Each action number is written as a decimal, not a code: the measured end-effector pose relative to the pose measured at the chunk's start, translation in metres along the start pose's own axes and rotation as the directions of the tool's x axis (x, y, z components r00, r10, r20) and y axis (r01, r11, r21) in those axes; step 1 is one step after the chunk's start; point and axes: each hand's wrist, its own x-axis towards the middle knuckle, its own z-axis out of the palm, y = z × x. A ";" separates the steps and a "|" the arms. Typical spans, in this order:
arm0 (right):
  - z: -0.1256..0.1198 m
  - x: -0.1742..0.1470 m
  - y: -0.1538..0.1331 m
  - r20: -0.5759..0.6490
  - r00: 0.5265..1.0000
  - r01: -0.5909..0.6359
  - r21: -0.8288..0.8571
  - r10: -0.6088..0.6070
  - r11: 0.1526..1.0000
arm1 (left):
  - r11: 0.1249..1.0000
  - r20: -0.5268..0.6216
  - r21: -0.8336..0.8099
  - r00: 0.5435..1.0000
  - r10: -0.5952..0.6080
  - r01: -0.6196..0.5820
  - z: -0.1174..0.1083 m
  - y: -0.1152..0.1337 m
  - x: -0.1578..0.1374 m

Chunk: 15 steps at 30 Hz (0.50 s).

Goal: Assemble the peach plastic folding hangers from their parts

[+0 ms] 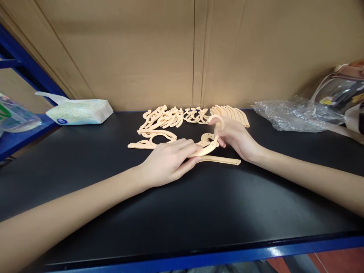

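Observation:
Over the middle of the black table, my left hand (pixel 172 161) grips a cream plastic hanger arm (pixel 209 149) between thumb and fingers. My right hand (pixel 237 136) is closed around a curved hanger hook (pixel 220 122), whose lower end meets the tip of that arm; whether they are joined cannot be made out. Another long hanger arm (pixel 223 160) lies under the held piece, partly covered by my left hand. Just behind my fingers is a further curved piece (pixel 207 138). To the left, folded hanger pieces (pixel 157 136) rest flat on the table.
Along the back lie a pile of hanger parts (pixel 163 116), several loose hooks (pixel 196 115) and a row of arms (pixel 231 113). A tissue pack (pixel 81 112) stands back left. Clear plastic wrap (pixel 298 115) and a transparent bag (pixel 341 91) are at right. Cardboard (pixel 136 49) walls the back.

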 end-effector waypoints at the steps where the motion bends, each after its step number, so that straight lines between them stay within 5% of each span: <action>1: 0.000 0.000 0.000 -0.003 1.000 0.001 0.000 -0.001 1.000 | 0.999 -0.017 0.019 0.999 -0.029 0.029 0.000 0.001 0.000; 6: 0.000 0.001 0.000 -0.058 0.998 -0.020 -0.006 0.019 1.000 | 0.929 -0.088 0.236 0.959 -0.271 0.284 -0.003 0.000 0.000; 15: -0.003 0.003 -0.002 -0.109 0.992 -0.064 0.008 0.064 0.998 | 0.796 0.041 0.411 0.863 -0.504 0.445 -0.008 -0.022 0.002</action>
